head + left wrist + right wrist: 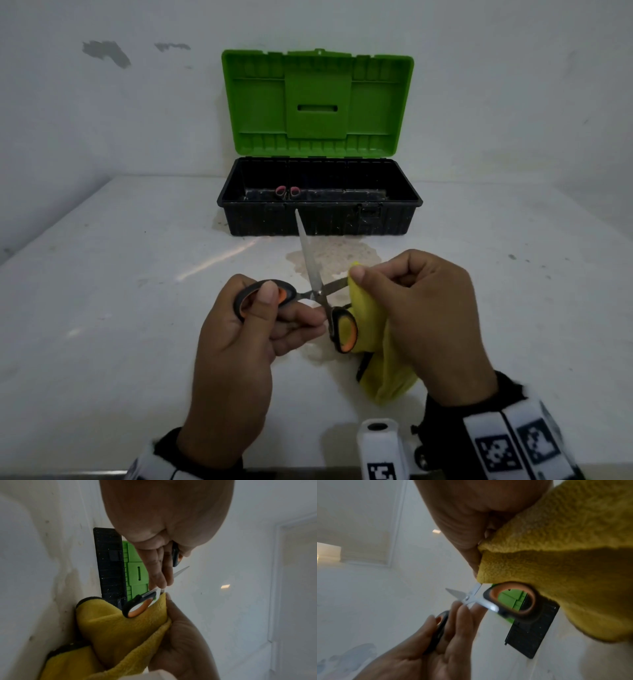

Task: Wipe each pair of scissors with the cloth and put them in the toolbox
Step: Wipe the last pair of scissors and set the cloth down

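Black-and-orange scissors (317, 291) (145, 600) (471, 597) hang wide open above the table. My left hand (253, 322) grips one handle loop, thumb on top. My right hand (411, 301) pinches the yellow cloth (380, 339) (123, 626) (565, 561) around one blade; the other blade points up toward the toolbox. The second handle loop hangs free in front of the cloth. The toolbox (411, 202), black with its green lid (317, 102) up, stands at the back. Pink-handled scissors (287, 192) lie inside it at the left.
A white table (120, 291) with a stain (335, 257) lies under the hands, and a white wall rises right behind the toolbox. White wrist bands with black markers (507, 448) show at the bottom edge.
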